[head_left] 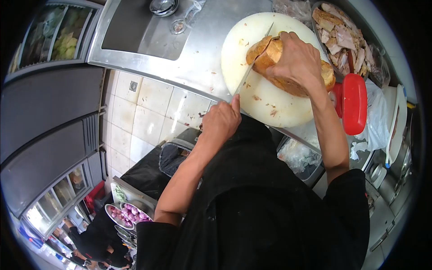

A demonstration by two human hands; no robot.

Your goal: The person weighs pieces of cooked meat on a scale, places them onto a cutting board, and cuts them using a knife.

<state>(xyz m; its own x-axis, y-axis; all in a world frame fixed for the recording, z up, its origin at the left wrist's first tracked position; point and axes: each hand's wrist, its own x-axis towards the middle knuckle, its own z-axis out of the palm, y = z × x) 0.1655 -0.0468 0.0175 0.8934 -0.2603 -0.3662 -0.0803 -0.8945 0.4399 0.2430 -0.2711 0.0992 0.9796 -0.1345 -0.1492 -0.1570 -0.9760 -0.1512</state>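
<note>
My left hand (221,119) is closed around the handle of a long knife (246,80). The blade runs up and to the right, into a large piece of roasted meat (270,54) with a golden-brown skin. A slice at its left end stands partly apart along the cut. My right hand (299,63) grips the meat from above and presses it onto a round white cutting board (265,110). Small brown scraps lie on the board. Right of the board, a metal tray (320,41) holds many cut pieces of cooked meat (344,38).
A steel sink (130,38) with a metal bowl (163,6) is at the upper left. Beside the board stand a red plastic object (354,104) and a white plastic bag (375,119). Bowls of purple onions (135,212) and another person (96,240) are at the lower left.
</note>
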